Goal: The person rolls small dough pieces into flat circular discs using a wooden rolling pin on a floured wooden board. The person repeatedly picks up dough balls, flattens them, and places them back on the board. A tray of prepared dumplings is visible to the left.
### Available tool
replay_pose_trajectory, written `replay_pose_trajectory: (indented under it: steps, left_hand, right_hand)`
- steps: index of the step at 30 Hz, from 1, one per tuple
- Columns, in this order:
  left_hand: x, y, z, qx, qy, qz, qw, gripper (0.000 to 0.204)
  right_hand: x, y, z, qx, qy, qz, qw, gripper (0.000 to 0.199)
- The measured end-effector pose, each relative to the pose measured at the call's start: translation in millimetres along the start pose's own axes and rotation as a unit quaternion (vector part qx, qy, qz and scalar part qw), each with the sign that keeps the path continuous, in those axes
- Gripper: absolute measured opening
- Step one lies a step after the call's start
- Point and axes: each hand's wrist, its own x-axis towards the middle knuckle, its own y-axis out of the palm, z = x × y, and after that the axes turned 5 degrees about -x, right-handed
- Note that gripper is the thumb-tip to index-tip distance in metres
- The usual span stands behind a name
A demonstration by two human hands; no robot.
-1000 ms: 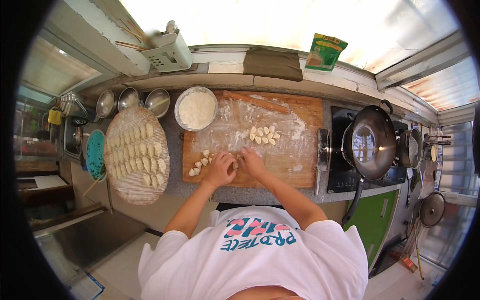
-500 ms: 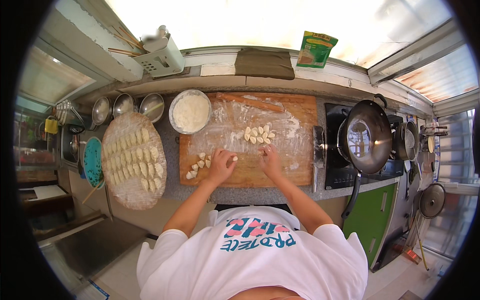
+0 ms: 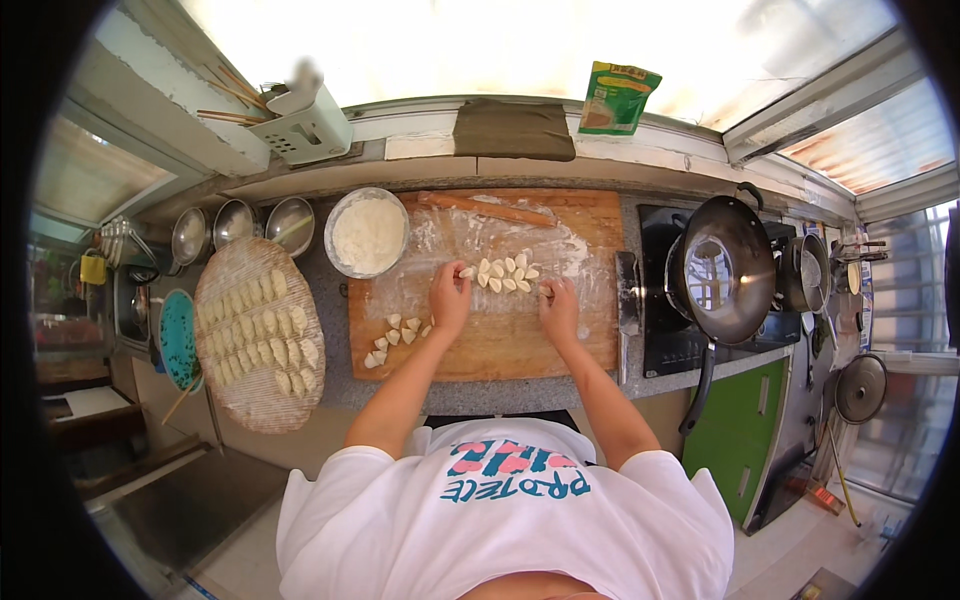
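My left hand (image 3: pixel 451 299) is at the left end of a cluster of small pale dough pieces (image 3: pixel 508 272) on a floured wooden board (image 3: pixel 480 355). Its thumb and fingertips are closed on one dough piece (image 3: pixel 466 272). To the right of the cluster, my right hand (image 3: pixel 560 308) has its fingers drawn together. Whatever they may hold is too small to make out. Several more dough pieces (image 3: pixel 394 336) lie loose at the board's left, beside my left forearm.
A bowl of flour (image 3: pixel 368 232) and a rolling pin (image 3: pixel 487 208) sit at the board's far side. Left is a round tray (image 3: pixel 255 395) with rows of dumplings (image 3: pixel 262 325). A cleaver (image 3: pixel 627 300) lies along the right edge, beside a wok (image 3: pixel 730 270) on the stove.
Both hands have moved away from me, the left one up to the cluster with its dough piece and the right one slightly aside. The whole view has shifted a little.
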Motion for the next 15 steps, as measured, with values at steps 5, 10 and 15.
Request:
replay_pose_trajectory:
  steps: [5, 10, 15]
  left_hand:
    - [-3.2, 6.8, 10.3, 0.038, 0.040, -0.011, 0.998, 0.024]
    - [-3.4, 13.1, 10.5, -0.002, 0.004, -0.008, 1.000, 0.025]
    - [-8.5, 6.6, 1.5, 0.039, 0.048, -0.001, 0.998, 0.033]
  right_hand:
    - [0.5, 14.3, 0.9, -0.004, 0.024, -0.003, 1.000, 0.028]
    - [1.7, 21.2, 0.3, -0.003, 0.005, -0.011, 1.000, 0.032]
    - [0.7, 22.0, 0.7, 0.036, 0.025, -0.014, 0.999, 0.029]
